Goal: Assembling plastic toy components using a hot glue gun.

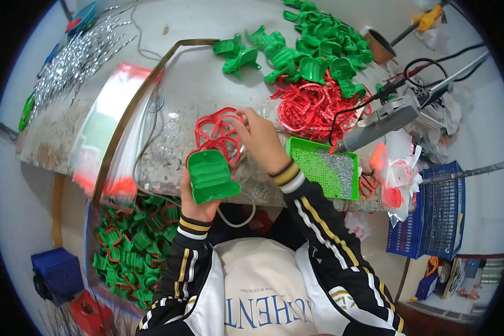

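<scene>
A curved green plastic piece point(210, 175) with ridges across it sits in my left hand point(197, 206), whose fingers are wrapped behind it and partly hidden. Just beyond it, over the table's near edge, looped red plastic straps point(217, 124) stand out from the piece; whether they are joined to it I cannot tell. My right hand point(260, 139) pinches one of these straps at its upper right. To the right of that hand lies a tangled heap of red straps point(313, 109). Behind the heap, more green pieces point(319, 42) are piled up.
A green tray point(319, 168) of small silvery parts sits at the right, under a grey tool point(378, 120) on an arm. Clear bags point(109, 123) and silver strips point(78, 61) lie left. Below the table is a bin of strapped green pieces point(131, 249). Blue crates point(431, 210) stand right.
</scene>
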